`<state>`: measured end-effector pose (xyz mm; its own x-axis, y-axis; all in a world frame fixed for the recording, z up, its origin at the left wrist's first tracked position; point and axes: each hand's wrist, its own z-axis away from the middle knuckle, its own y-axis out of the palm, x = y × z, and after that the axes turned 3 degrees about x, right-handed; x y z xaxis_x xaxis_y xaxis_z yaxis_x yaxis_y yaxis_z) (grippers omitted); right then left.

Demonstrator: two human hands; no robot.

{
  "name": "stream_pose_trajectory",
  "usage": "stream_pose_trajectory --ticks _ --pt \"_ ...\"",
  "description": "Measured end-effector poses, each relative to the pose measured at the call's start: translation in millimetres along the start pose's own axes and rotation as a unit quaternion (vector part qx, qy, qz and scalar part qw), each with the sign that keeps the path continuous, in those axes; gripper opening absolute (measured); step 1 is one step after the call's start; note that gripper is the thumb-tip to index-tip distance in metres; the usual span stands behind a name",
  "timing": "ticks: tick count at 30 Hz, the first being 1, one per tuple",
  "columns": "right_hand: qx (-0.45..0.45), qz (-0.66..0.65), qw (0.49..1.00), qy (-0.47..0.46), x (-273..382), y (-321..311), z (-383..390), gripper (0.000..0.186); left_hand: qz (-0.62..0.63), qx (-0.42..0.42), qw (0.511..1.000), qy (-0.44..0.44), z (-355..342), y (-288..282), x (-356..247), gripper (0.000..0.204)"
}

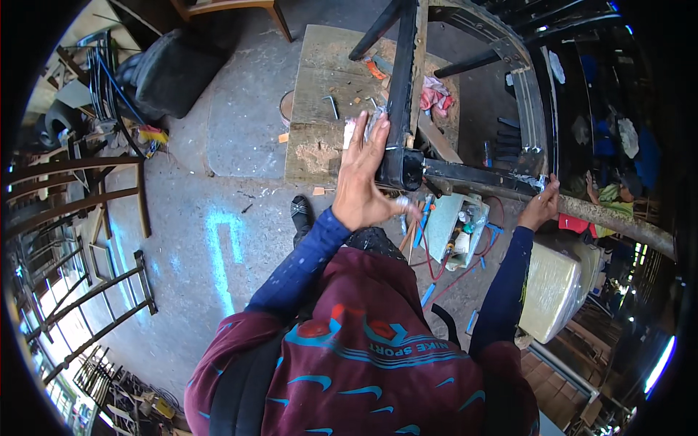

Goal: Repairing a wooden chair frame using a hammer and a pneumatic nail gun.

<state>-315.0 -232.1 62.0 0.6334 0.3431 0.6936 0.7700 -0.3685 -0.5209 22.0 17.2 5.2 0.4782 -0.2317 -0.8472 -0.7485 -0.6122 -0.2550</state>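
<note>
I have the left hand (pixel 358 174) at the near end of a black wooden frame (pixel 480 173), long fingers stretched out together against its post, thumb out to the side, blurred, with a pale wrap. That grip is open, not closed round anything. My right hand (pixel 540 205) is at the frame's right corner, fingers bent along the edge; I can't tell if that grip closes fully on the wood. Frame sits ahead of the body, right of center, partly over the wooden bench (pixel 313 149) and reaching past its right side. On the bench I see a bent metal rod (pixel 332 107), an orange scrap (pixel 375 69) and a red-and-white cloth (pixel 436 97). Between the forearms: a pale container (pixel 442 225) of bottles, red hose beside it. Further right, a plastic-wrapped block (pixel 545 291); far left, a dark padded seat (pixel 171 73).
</note>
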Motion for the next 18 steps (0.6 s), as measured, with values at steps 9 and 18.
stream_pose_trajectory --ticks 9,18 --pt "-0.035 -0.014 0.999 0.016 10.3 12.0 8.4 0.051 0.227 0.174 0.88 -0.379 -48.1 -35.5 -26.8 0.102" --pt "-0.052 -0.002 0.998 0.017 17.3 12.4 10.6 0.045 0.184 0.225 0.886 -0.36 -60.8 -40.5 -40.0 0.07"
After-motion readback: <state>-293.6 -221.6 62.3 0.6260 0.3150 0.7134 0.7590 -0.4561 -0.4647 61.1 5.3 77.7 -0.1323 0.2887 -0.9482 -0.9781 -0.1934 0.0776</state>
